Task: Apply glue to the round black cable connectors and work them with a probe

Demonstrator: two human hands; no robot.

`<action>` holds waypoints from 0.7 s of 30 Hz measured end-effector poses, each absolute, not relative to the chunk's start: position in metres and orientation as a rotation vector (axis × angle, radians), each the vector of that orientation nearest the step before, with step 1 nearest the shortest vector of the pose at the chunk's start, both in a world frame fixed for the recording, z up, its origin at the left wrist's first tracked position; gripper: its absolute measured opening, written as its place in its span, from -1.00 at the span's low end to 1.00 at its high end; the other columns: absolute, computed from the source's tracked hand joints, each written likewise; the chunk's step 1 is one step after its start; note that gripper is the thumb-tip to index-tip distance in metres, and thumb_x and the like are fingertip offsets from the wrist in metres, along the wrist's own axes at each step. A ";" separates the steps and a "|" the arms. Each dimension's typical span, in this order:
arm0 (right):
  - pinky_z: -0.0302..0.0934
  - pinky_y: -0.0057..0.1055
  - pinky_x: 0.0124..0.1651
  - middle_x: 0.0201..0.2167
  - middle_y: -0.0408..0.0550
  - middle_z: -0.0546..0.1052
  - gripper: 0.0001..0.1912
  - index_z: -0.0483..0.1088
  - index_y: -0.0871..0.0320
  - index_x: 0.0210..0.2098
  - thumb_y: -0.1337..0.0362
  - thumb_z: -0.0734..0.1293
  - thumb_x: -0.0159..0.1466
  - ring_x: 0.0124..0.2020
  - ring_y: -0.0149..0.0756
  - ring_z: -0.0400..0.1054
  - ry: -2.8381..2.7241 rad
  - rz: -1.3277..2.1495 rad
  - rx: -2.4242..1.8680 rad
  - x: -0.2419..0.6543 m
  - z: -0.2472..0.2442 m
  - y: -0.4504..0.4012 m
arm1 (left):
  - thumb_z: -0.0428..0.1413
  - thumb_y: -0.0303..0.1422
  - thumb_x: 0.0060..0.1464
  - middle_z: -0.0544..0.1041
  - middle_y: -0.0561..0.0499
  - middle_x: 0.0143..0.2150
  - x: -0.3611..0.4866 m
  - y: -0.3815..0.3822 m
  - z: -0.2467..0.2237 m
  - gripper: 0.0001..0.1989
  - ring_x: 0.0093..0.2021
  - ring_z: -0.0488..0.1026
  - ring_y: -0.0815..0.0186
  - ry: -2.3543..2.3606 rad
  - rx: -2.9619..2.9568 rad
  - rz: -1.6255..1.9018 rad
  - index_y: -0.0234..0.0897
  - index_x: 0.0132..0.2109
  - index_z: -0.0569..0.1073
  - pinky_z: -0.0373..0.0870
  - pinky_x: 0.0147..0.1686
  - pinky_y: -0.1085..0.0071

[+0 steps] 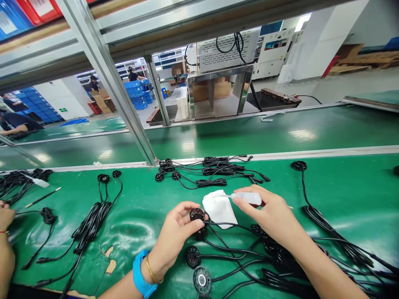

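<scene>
My left hand [181, 224] grips a round black cable head [197, 214] between thumb and fingers, with its black cable trailing to the right. In my right hand [271, 211] is a small translucent squeeze bottle [249, 198], its thin nozzle pointing left. The nozzle tip lies over a folded white cloth [222, 214] on the green bench; I cannot tell whether they touch. Below my left hand lie more cable heads, one black [193, 256] and one with a grey ringed face [202, 280]. Their coiled black cables [280, 253] run beneath my right forearm.
More cable bundles lie at the back [218, 170], left [93, 224] and right [327, 232]. A metal post [115, 91] rises from the bench's rear edge. Another person's hand [5, 218] is at the far left, near a cable. The green surface [109, 257] is torn in front.
</scene>
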State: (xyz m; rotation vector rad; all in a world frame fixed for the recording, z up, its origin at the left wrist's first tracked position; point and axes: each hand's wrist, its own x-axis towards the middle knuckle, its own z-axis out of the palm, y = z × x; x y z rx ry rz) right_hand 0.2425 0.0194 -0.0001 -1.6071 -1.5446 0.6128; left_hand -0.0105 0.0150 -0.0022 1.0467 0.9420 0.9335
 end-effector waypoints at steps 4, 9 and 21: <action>0.27 -0.35 -0.38 -0.30 -0.07 0.58 -0.70 0.55 0.06 -0.32 -0.02 0.35 0.20 -0.35 -0.21 0.44 -1.626 0.541 -1.605 0.240 0.000 0.019 | 0.32 -0.42 0.02 0.60 -0.05 -0.13 -0.009 0.015 0.000 -0.69 -0.08 0.56 0.21 0.941 1.041 0.930 -0.26 -0.08 0.46 0.46 -0.07 0.34; 0.31 -0.35 -0.35 -0.31 -0.08 0.59 -0.68 0.56 0.05 -0.34 -0.05 0.36 0.18 -0.34 -0.20 0.46 -1.536 0.604 -1.605 0.238 0.005 0.018 | 0.31 -0.44 0.02 0.63 -0.07 -0.13 -0.009 0.015 0.002 -0.69 -0.08 0.56 0.24 0.951 1.066 0.926 -0.26 -0.07 0.46 0.43 -0.06 0.38; 0.29 -0.43 -0.42 -0.37 -0.07 0.56 -0.66 0.57 0.09 -0.37 -0.06 0.38 0.21 -0.42 -0.27 0.40 -1.472 0.810 -1.413 0.246 0.010 0.010 | 0.36 -0.42 -0.04 0.60 -0.05 -0.16 -0.005 0.014 -0.004 -0.65 -0.16 0.52 0.31 0.999 1.002 1.007 -0.29 -0.09 0.48 0.40 -0.11 0.43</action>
